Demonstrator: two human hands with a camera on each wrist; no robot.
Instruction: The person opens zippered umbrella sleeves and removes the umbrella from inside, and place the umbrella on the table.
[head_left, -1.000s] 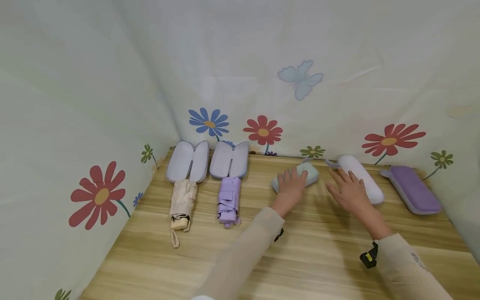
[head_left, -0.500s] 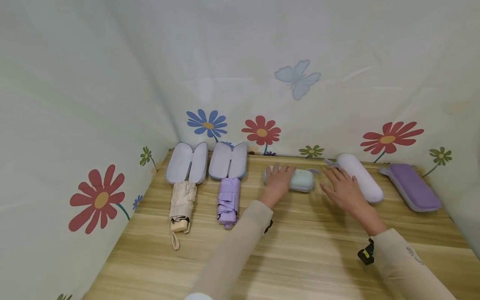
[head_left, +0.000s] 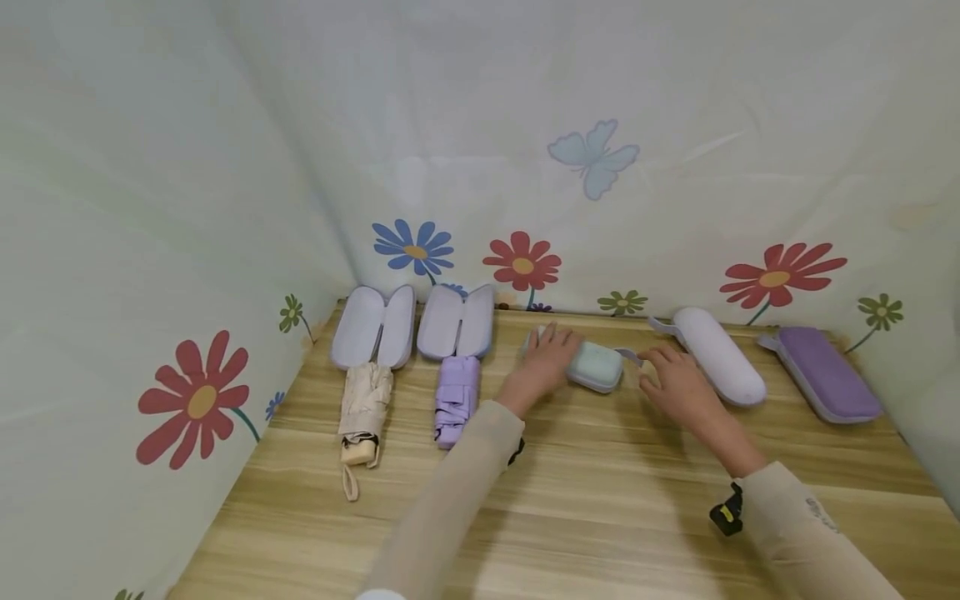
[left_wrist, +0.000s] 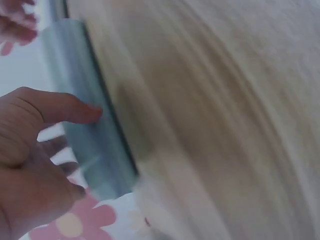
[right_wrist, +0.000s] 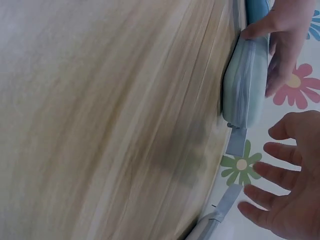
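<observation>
So my left hand (head_left: 542, 367) has the mint case (head_left: 596, 367) clamped at its left end, thumb on the near side, fingers over the far side. The case lies near the back edge of the table (head_left: 585, 500), around the middle. My right hand (head_left: 678, 390) has its fingers and thumb apart, just beside the case's strap (head_left: 627, 356). White case (head_left: 720, 357) right past that hand, purple case (head_left: 828, 375) toward the back right corner. By the back left corner: two open cases (head_left: 362, 327), with a beige umbrella (head_left: 366, 404) and purple umbrella (head_left: 457, 392) in front.
</observation>
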